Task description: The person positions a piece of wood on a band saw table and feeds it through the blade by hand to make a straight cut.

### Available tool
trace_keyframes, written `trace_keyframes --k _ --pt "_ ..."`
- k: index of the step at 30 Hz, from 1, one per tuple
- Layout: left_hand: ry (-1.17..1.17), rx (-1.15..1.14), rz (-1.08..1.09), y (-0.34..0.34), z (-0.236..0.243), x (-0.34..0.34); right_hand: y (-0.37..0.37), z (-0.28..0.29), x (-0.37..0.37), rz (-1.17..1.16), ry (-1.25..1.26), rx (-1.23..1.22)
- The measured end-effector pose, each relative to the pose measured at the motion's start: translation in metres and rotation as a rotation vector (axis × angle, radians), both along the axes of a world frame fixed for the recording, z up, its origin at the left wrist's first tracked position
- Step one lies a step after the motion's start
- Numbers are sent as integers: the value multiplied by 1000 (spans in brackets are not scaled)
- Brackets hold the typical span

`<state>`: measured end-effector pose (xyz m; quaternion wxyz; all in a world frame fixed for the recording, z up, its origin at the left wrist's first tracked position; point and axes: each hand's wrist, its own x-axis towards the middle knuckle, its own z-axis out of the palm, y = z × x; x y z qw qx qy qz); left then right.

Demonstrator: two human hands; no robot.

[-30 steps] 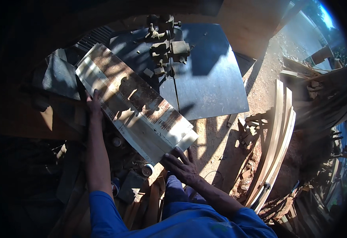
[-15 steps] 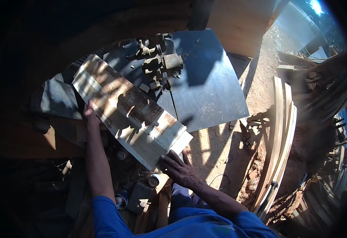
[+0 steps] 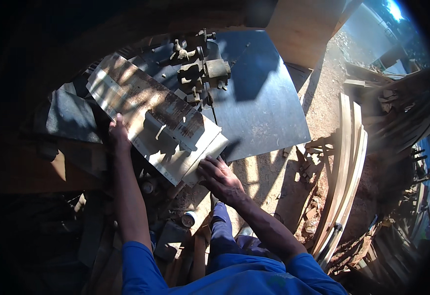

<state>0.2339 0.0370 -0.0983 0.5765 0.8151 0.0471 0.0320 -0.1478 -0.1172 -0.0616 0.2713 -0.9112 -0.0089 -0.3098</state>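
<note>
A long rectangular panel (image 3: 195, 140), pale cream with worn rust-brown patches, lies slantwise before me at the left edge of a dark flat machine table (image 3: 269, 115). My left hand (image 3: 120, 134) is closed on its near long edge, thumb on top and fingers hidden below. At the panel's right end my right hand (image 3: 221, 180) grips the corner, fingers over the end strip. Dappled shadow covers much of the panel, and I cannot tell whether it is wood or metal. Just beyond it, a dusty metal machine head (image 3: 217, 72) with knobs and clamps stands on the table.
Long curved wooden strips (image 3: 345, 172) lean to the right, beside piled scrap wood (image 3: 372, 258). A large wooden board (image 3: 301, 29) rises behind the table. Below the panel are a small can (image 3: 189, 219) and wood offcuts. A grey sheet (image 3: 72, 115) lies at left.
The panel has shifted a little up and left with both hands on it. My right hand has moved up along with its end, and my legs show more below.
</note>
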Motion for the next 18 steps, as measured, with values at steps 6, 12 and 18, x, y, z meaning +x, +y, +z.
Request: trace_keyframes --k 6,12,18 --pt "140 -370 -47 6 -7 28 0 3 22 -52 -56 0" --pt "112 -222 -125 3 -17 8 -14 10 26 -226 -21 -198" --pt "143 -321 -135 3 -12 19 -25 8 35 -157 82 -161"
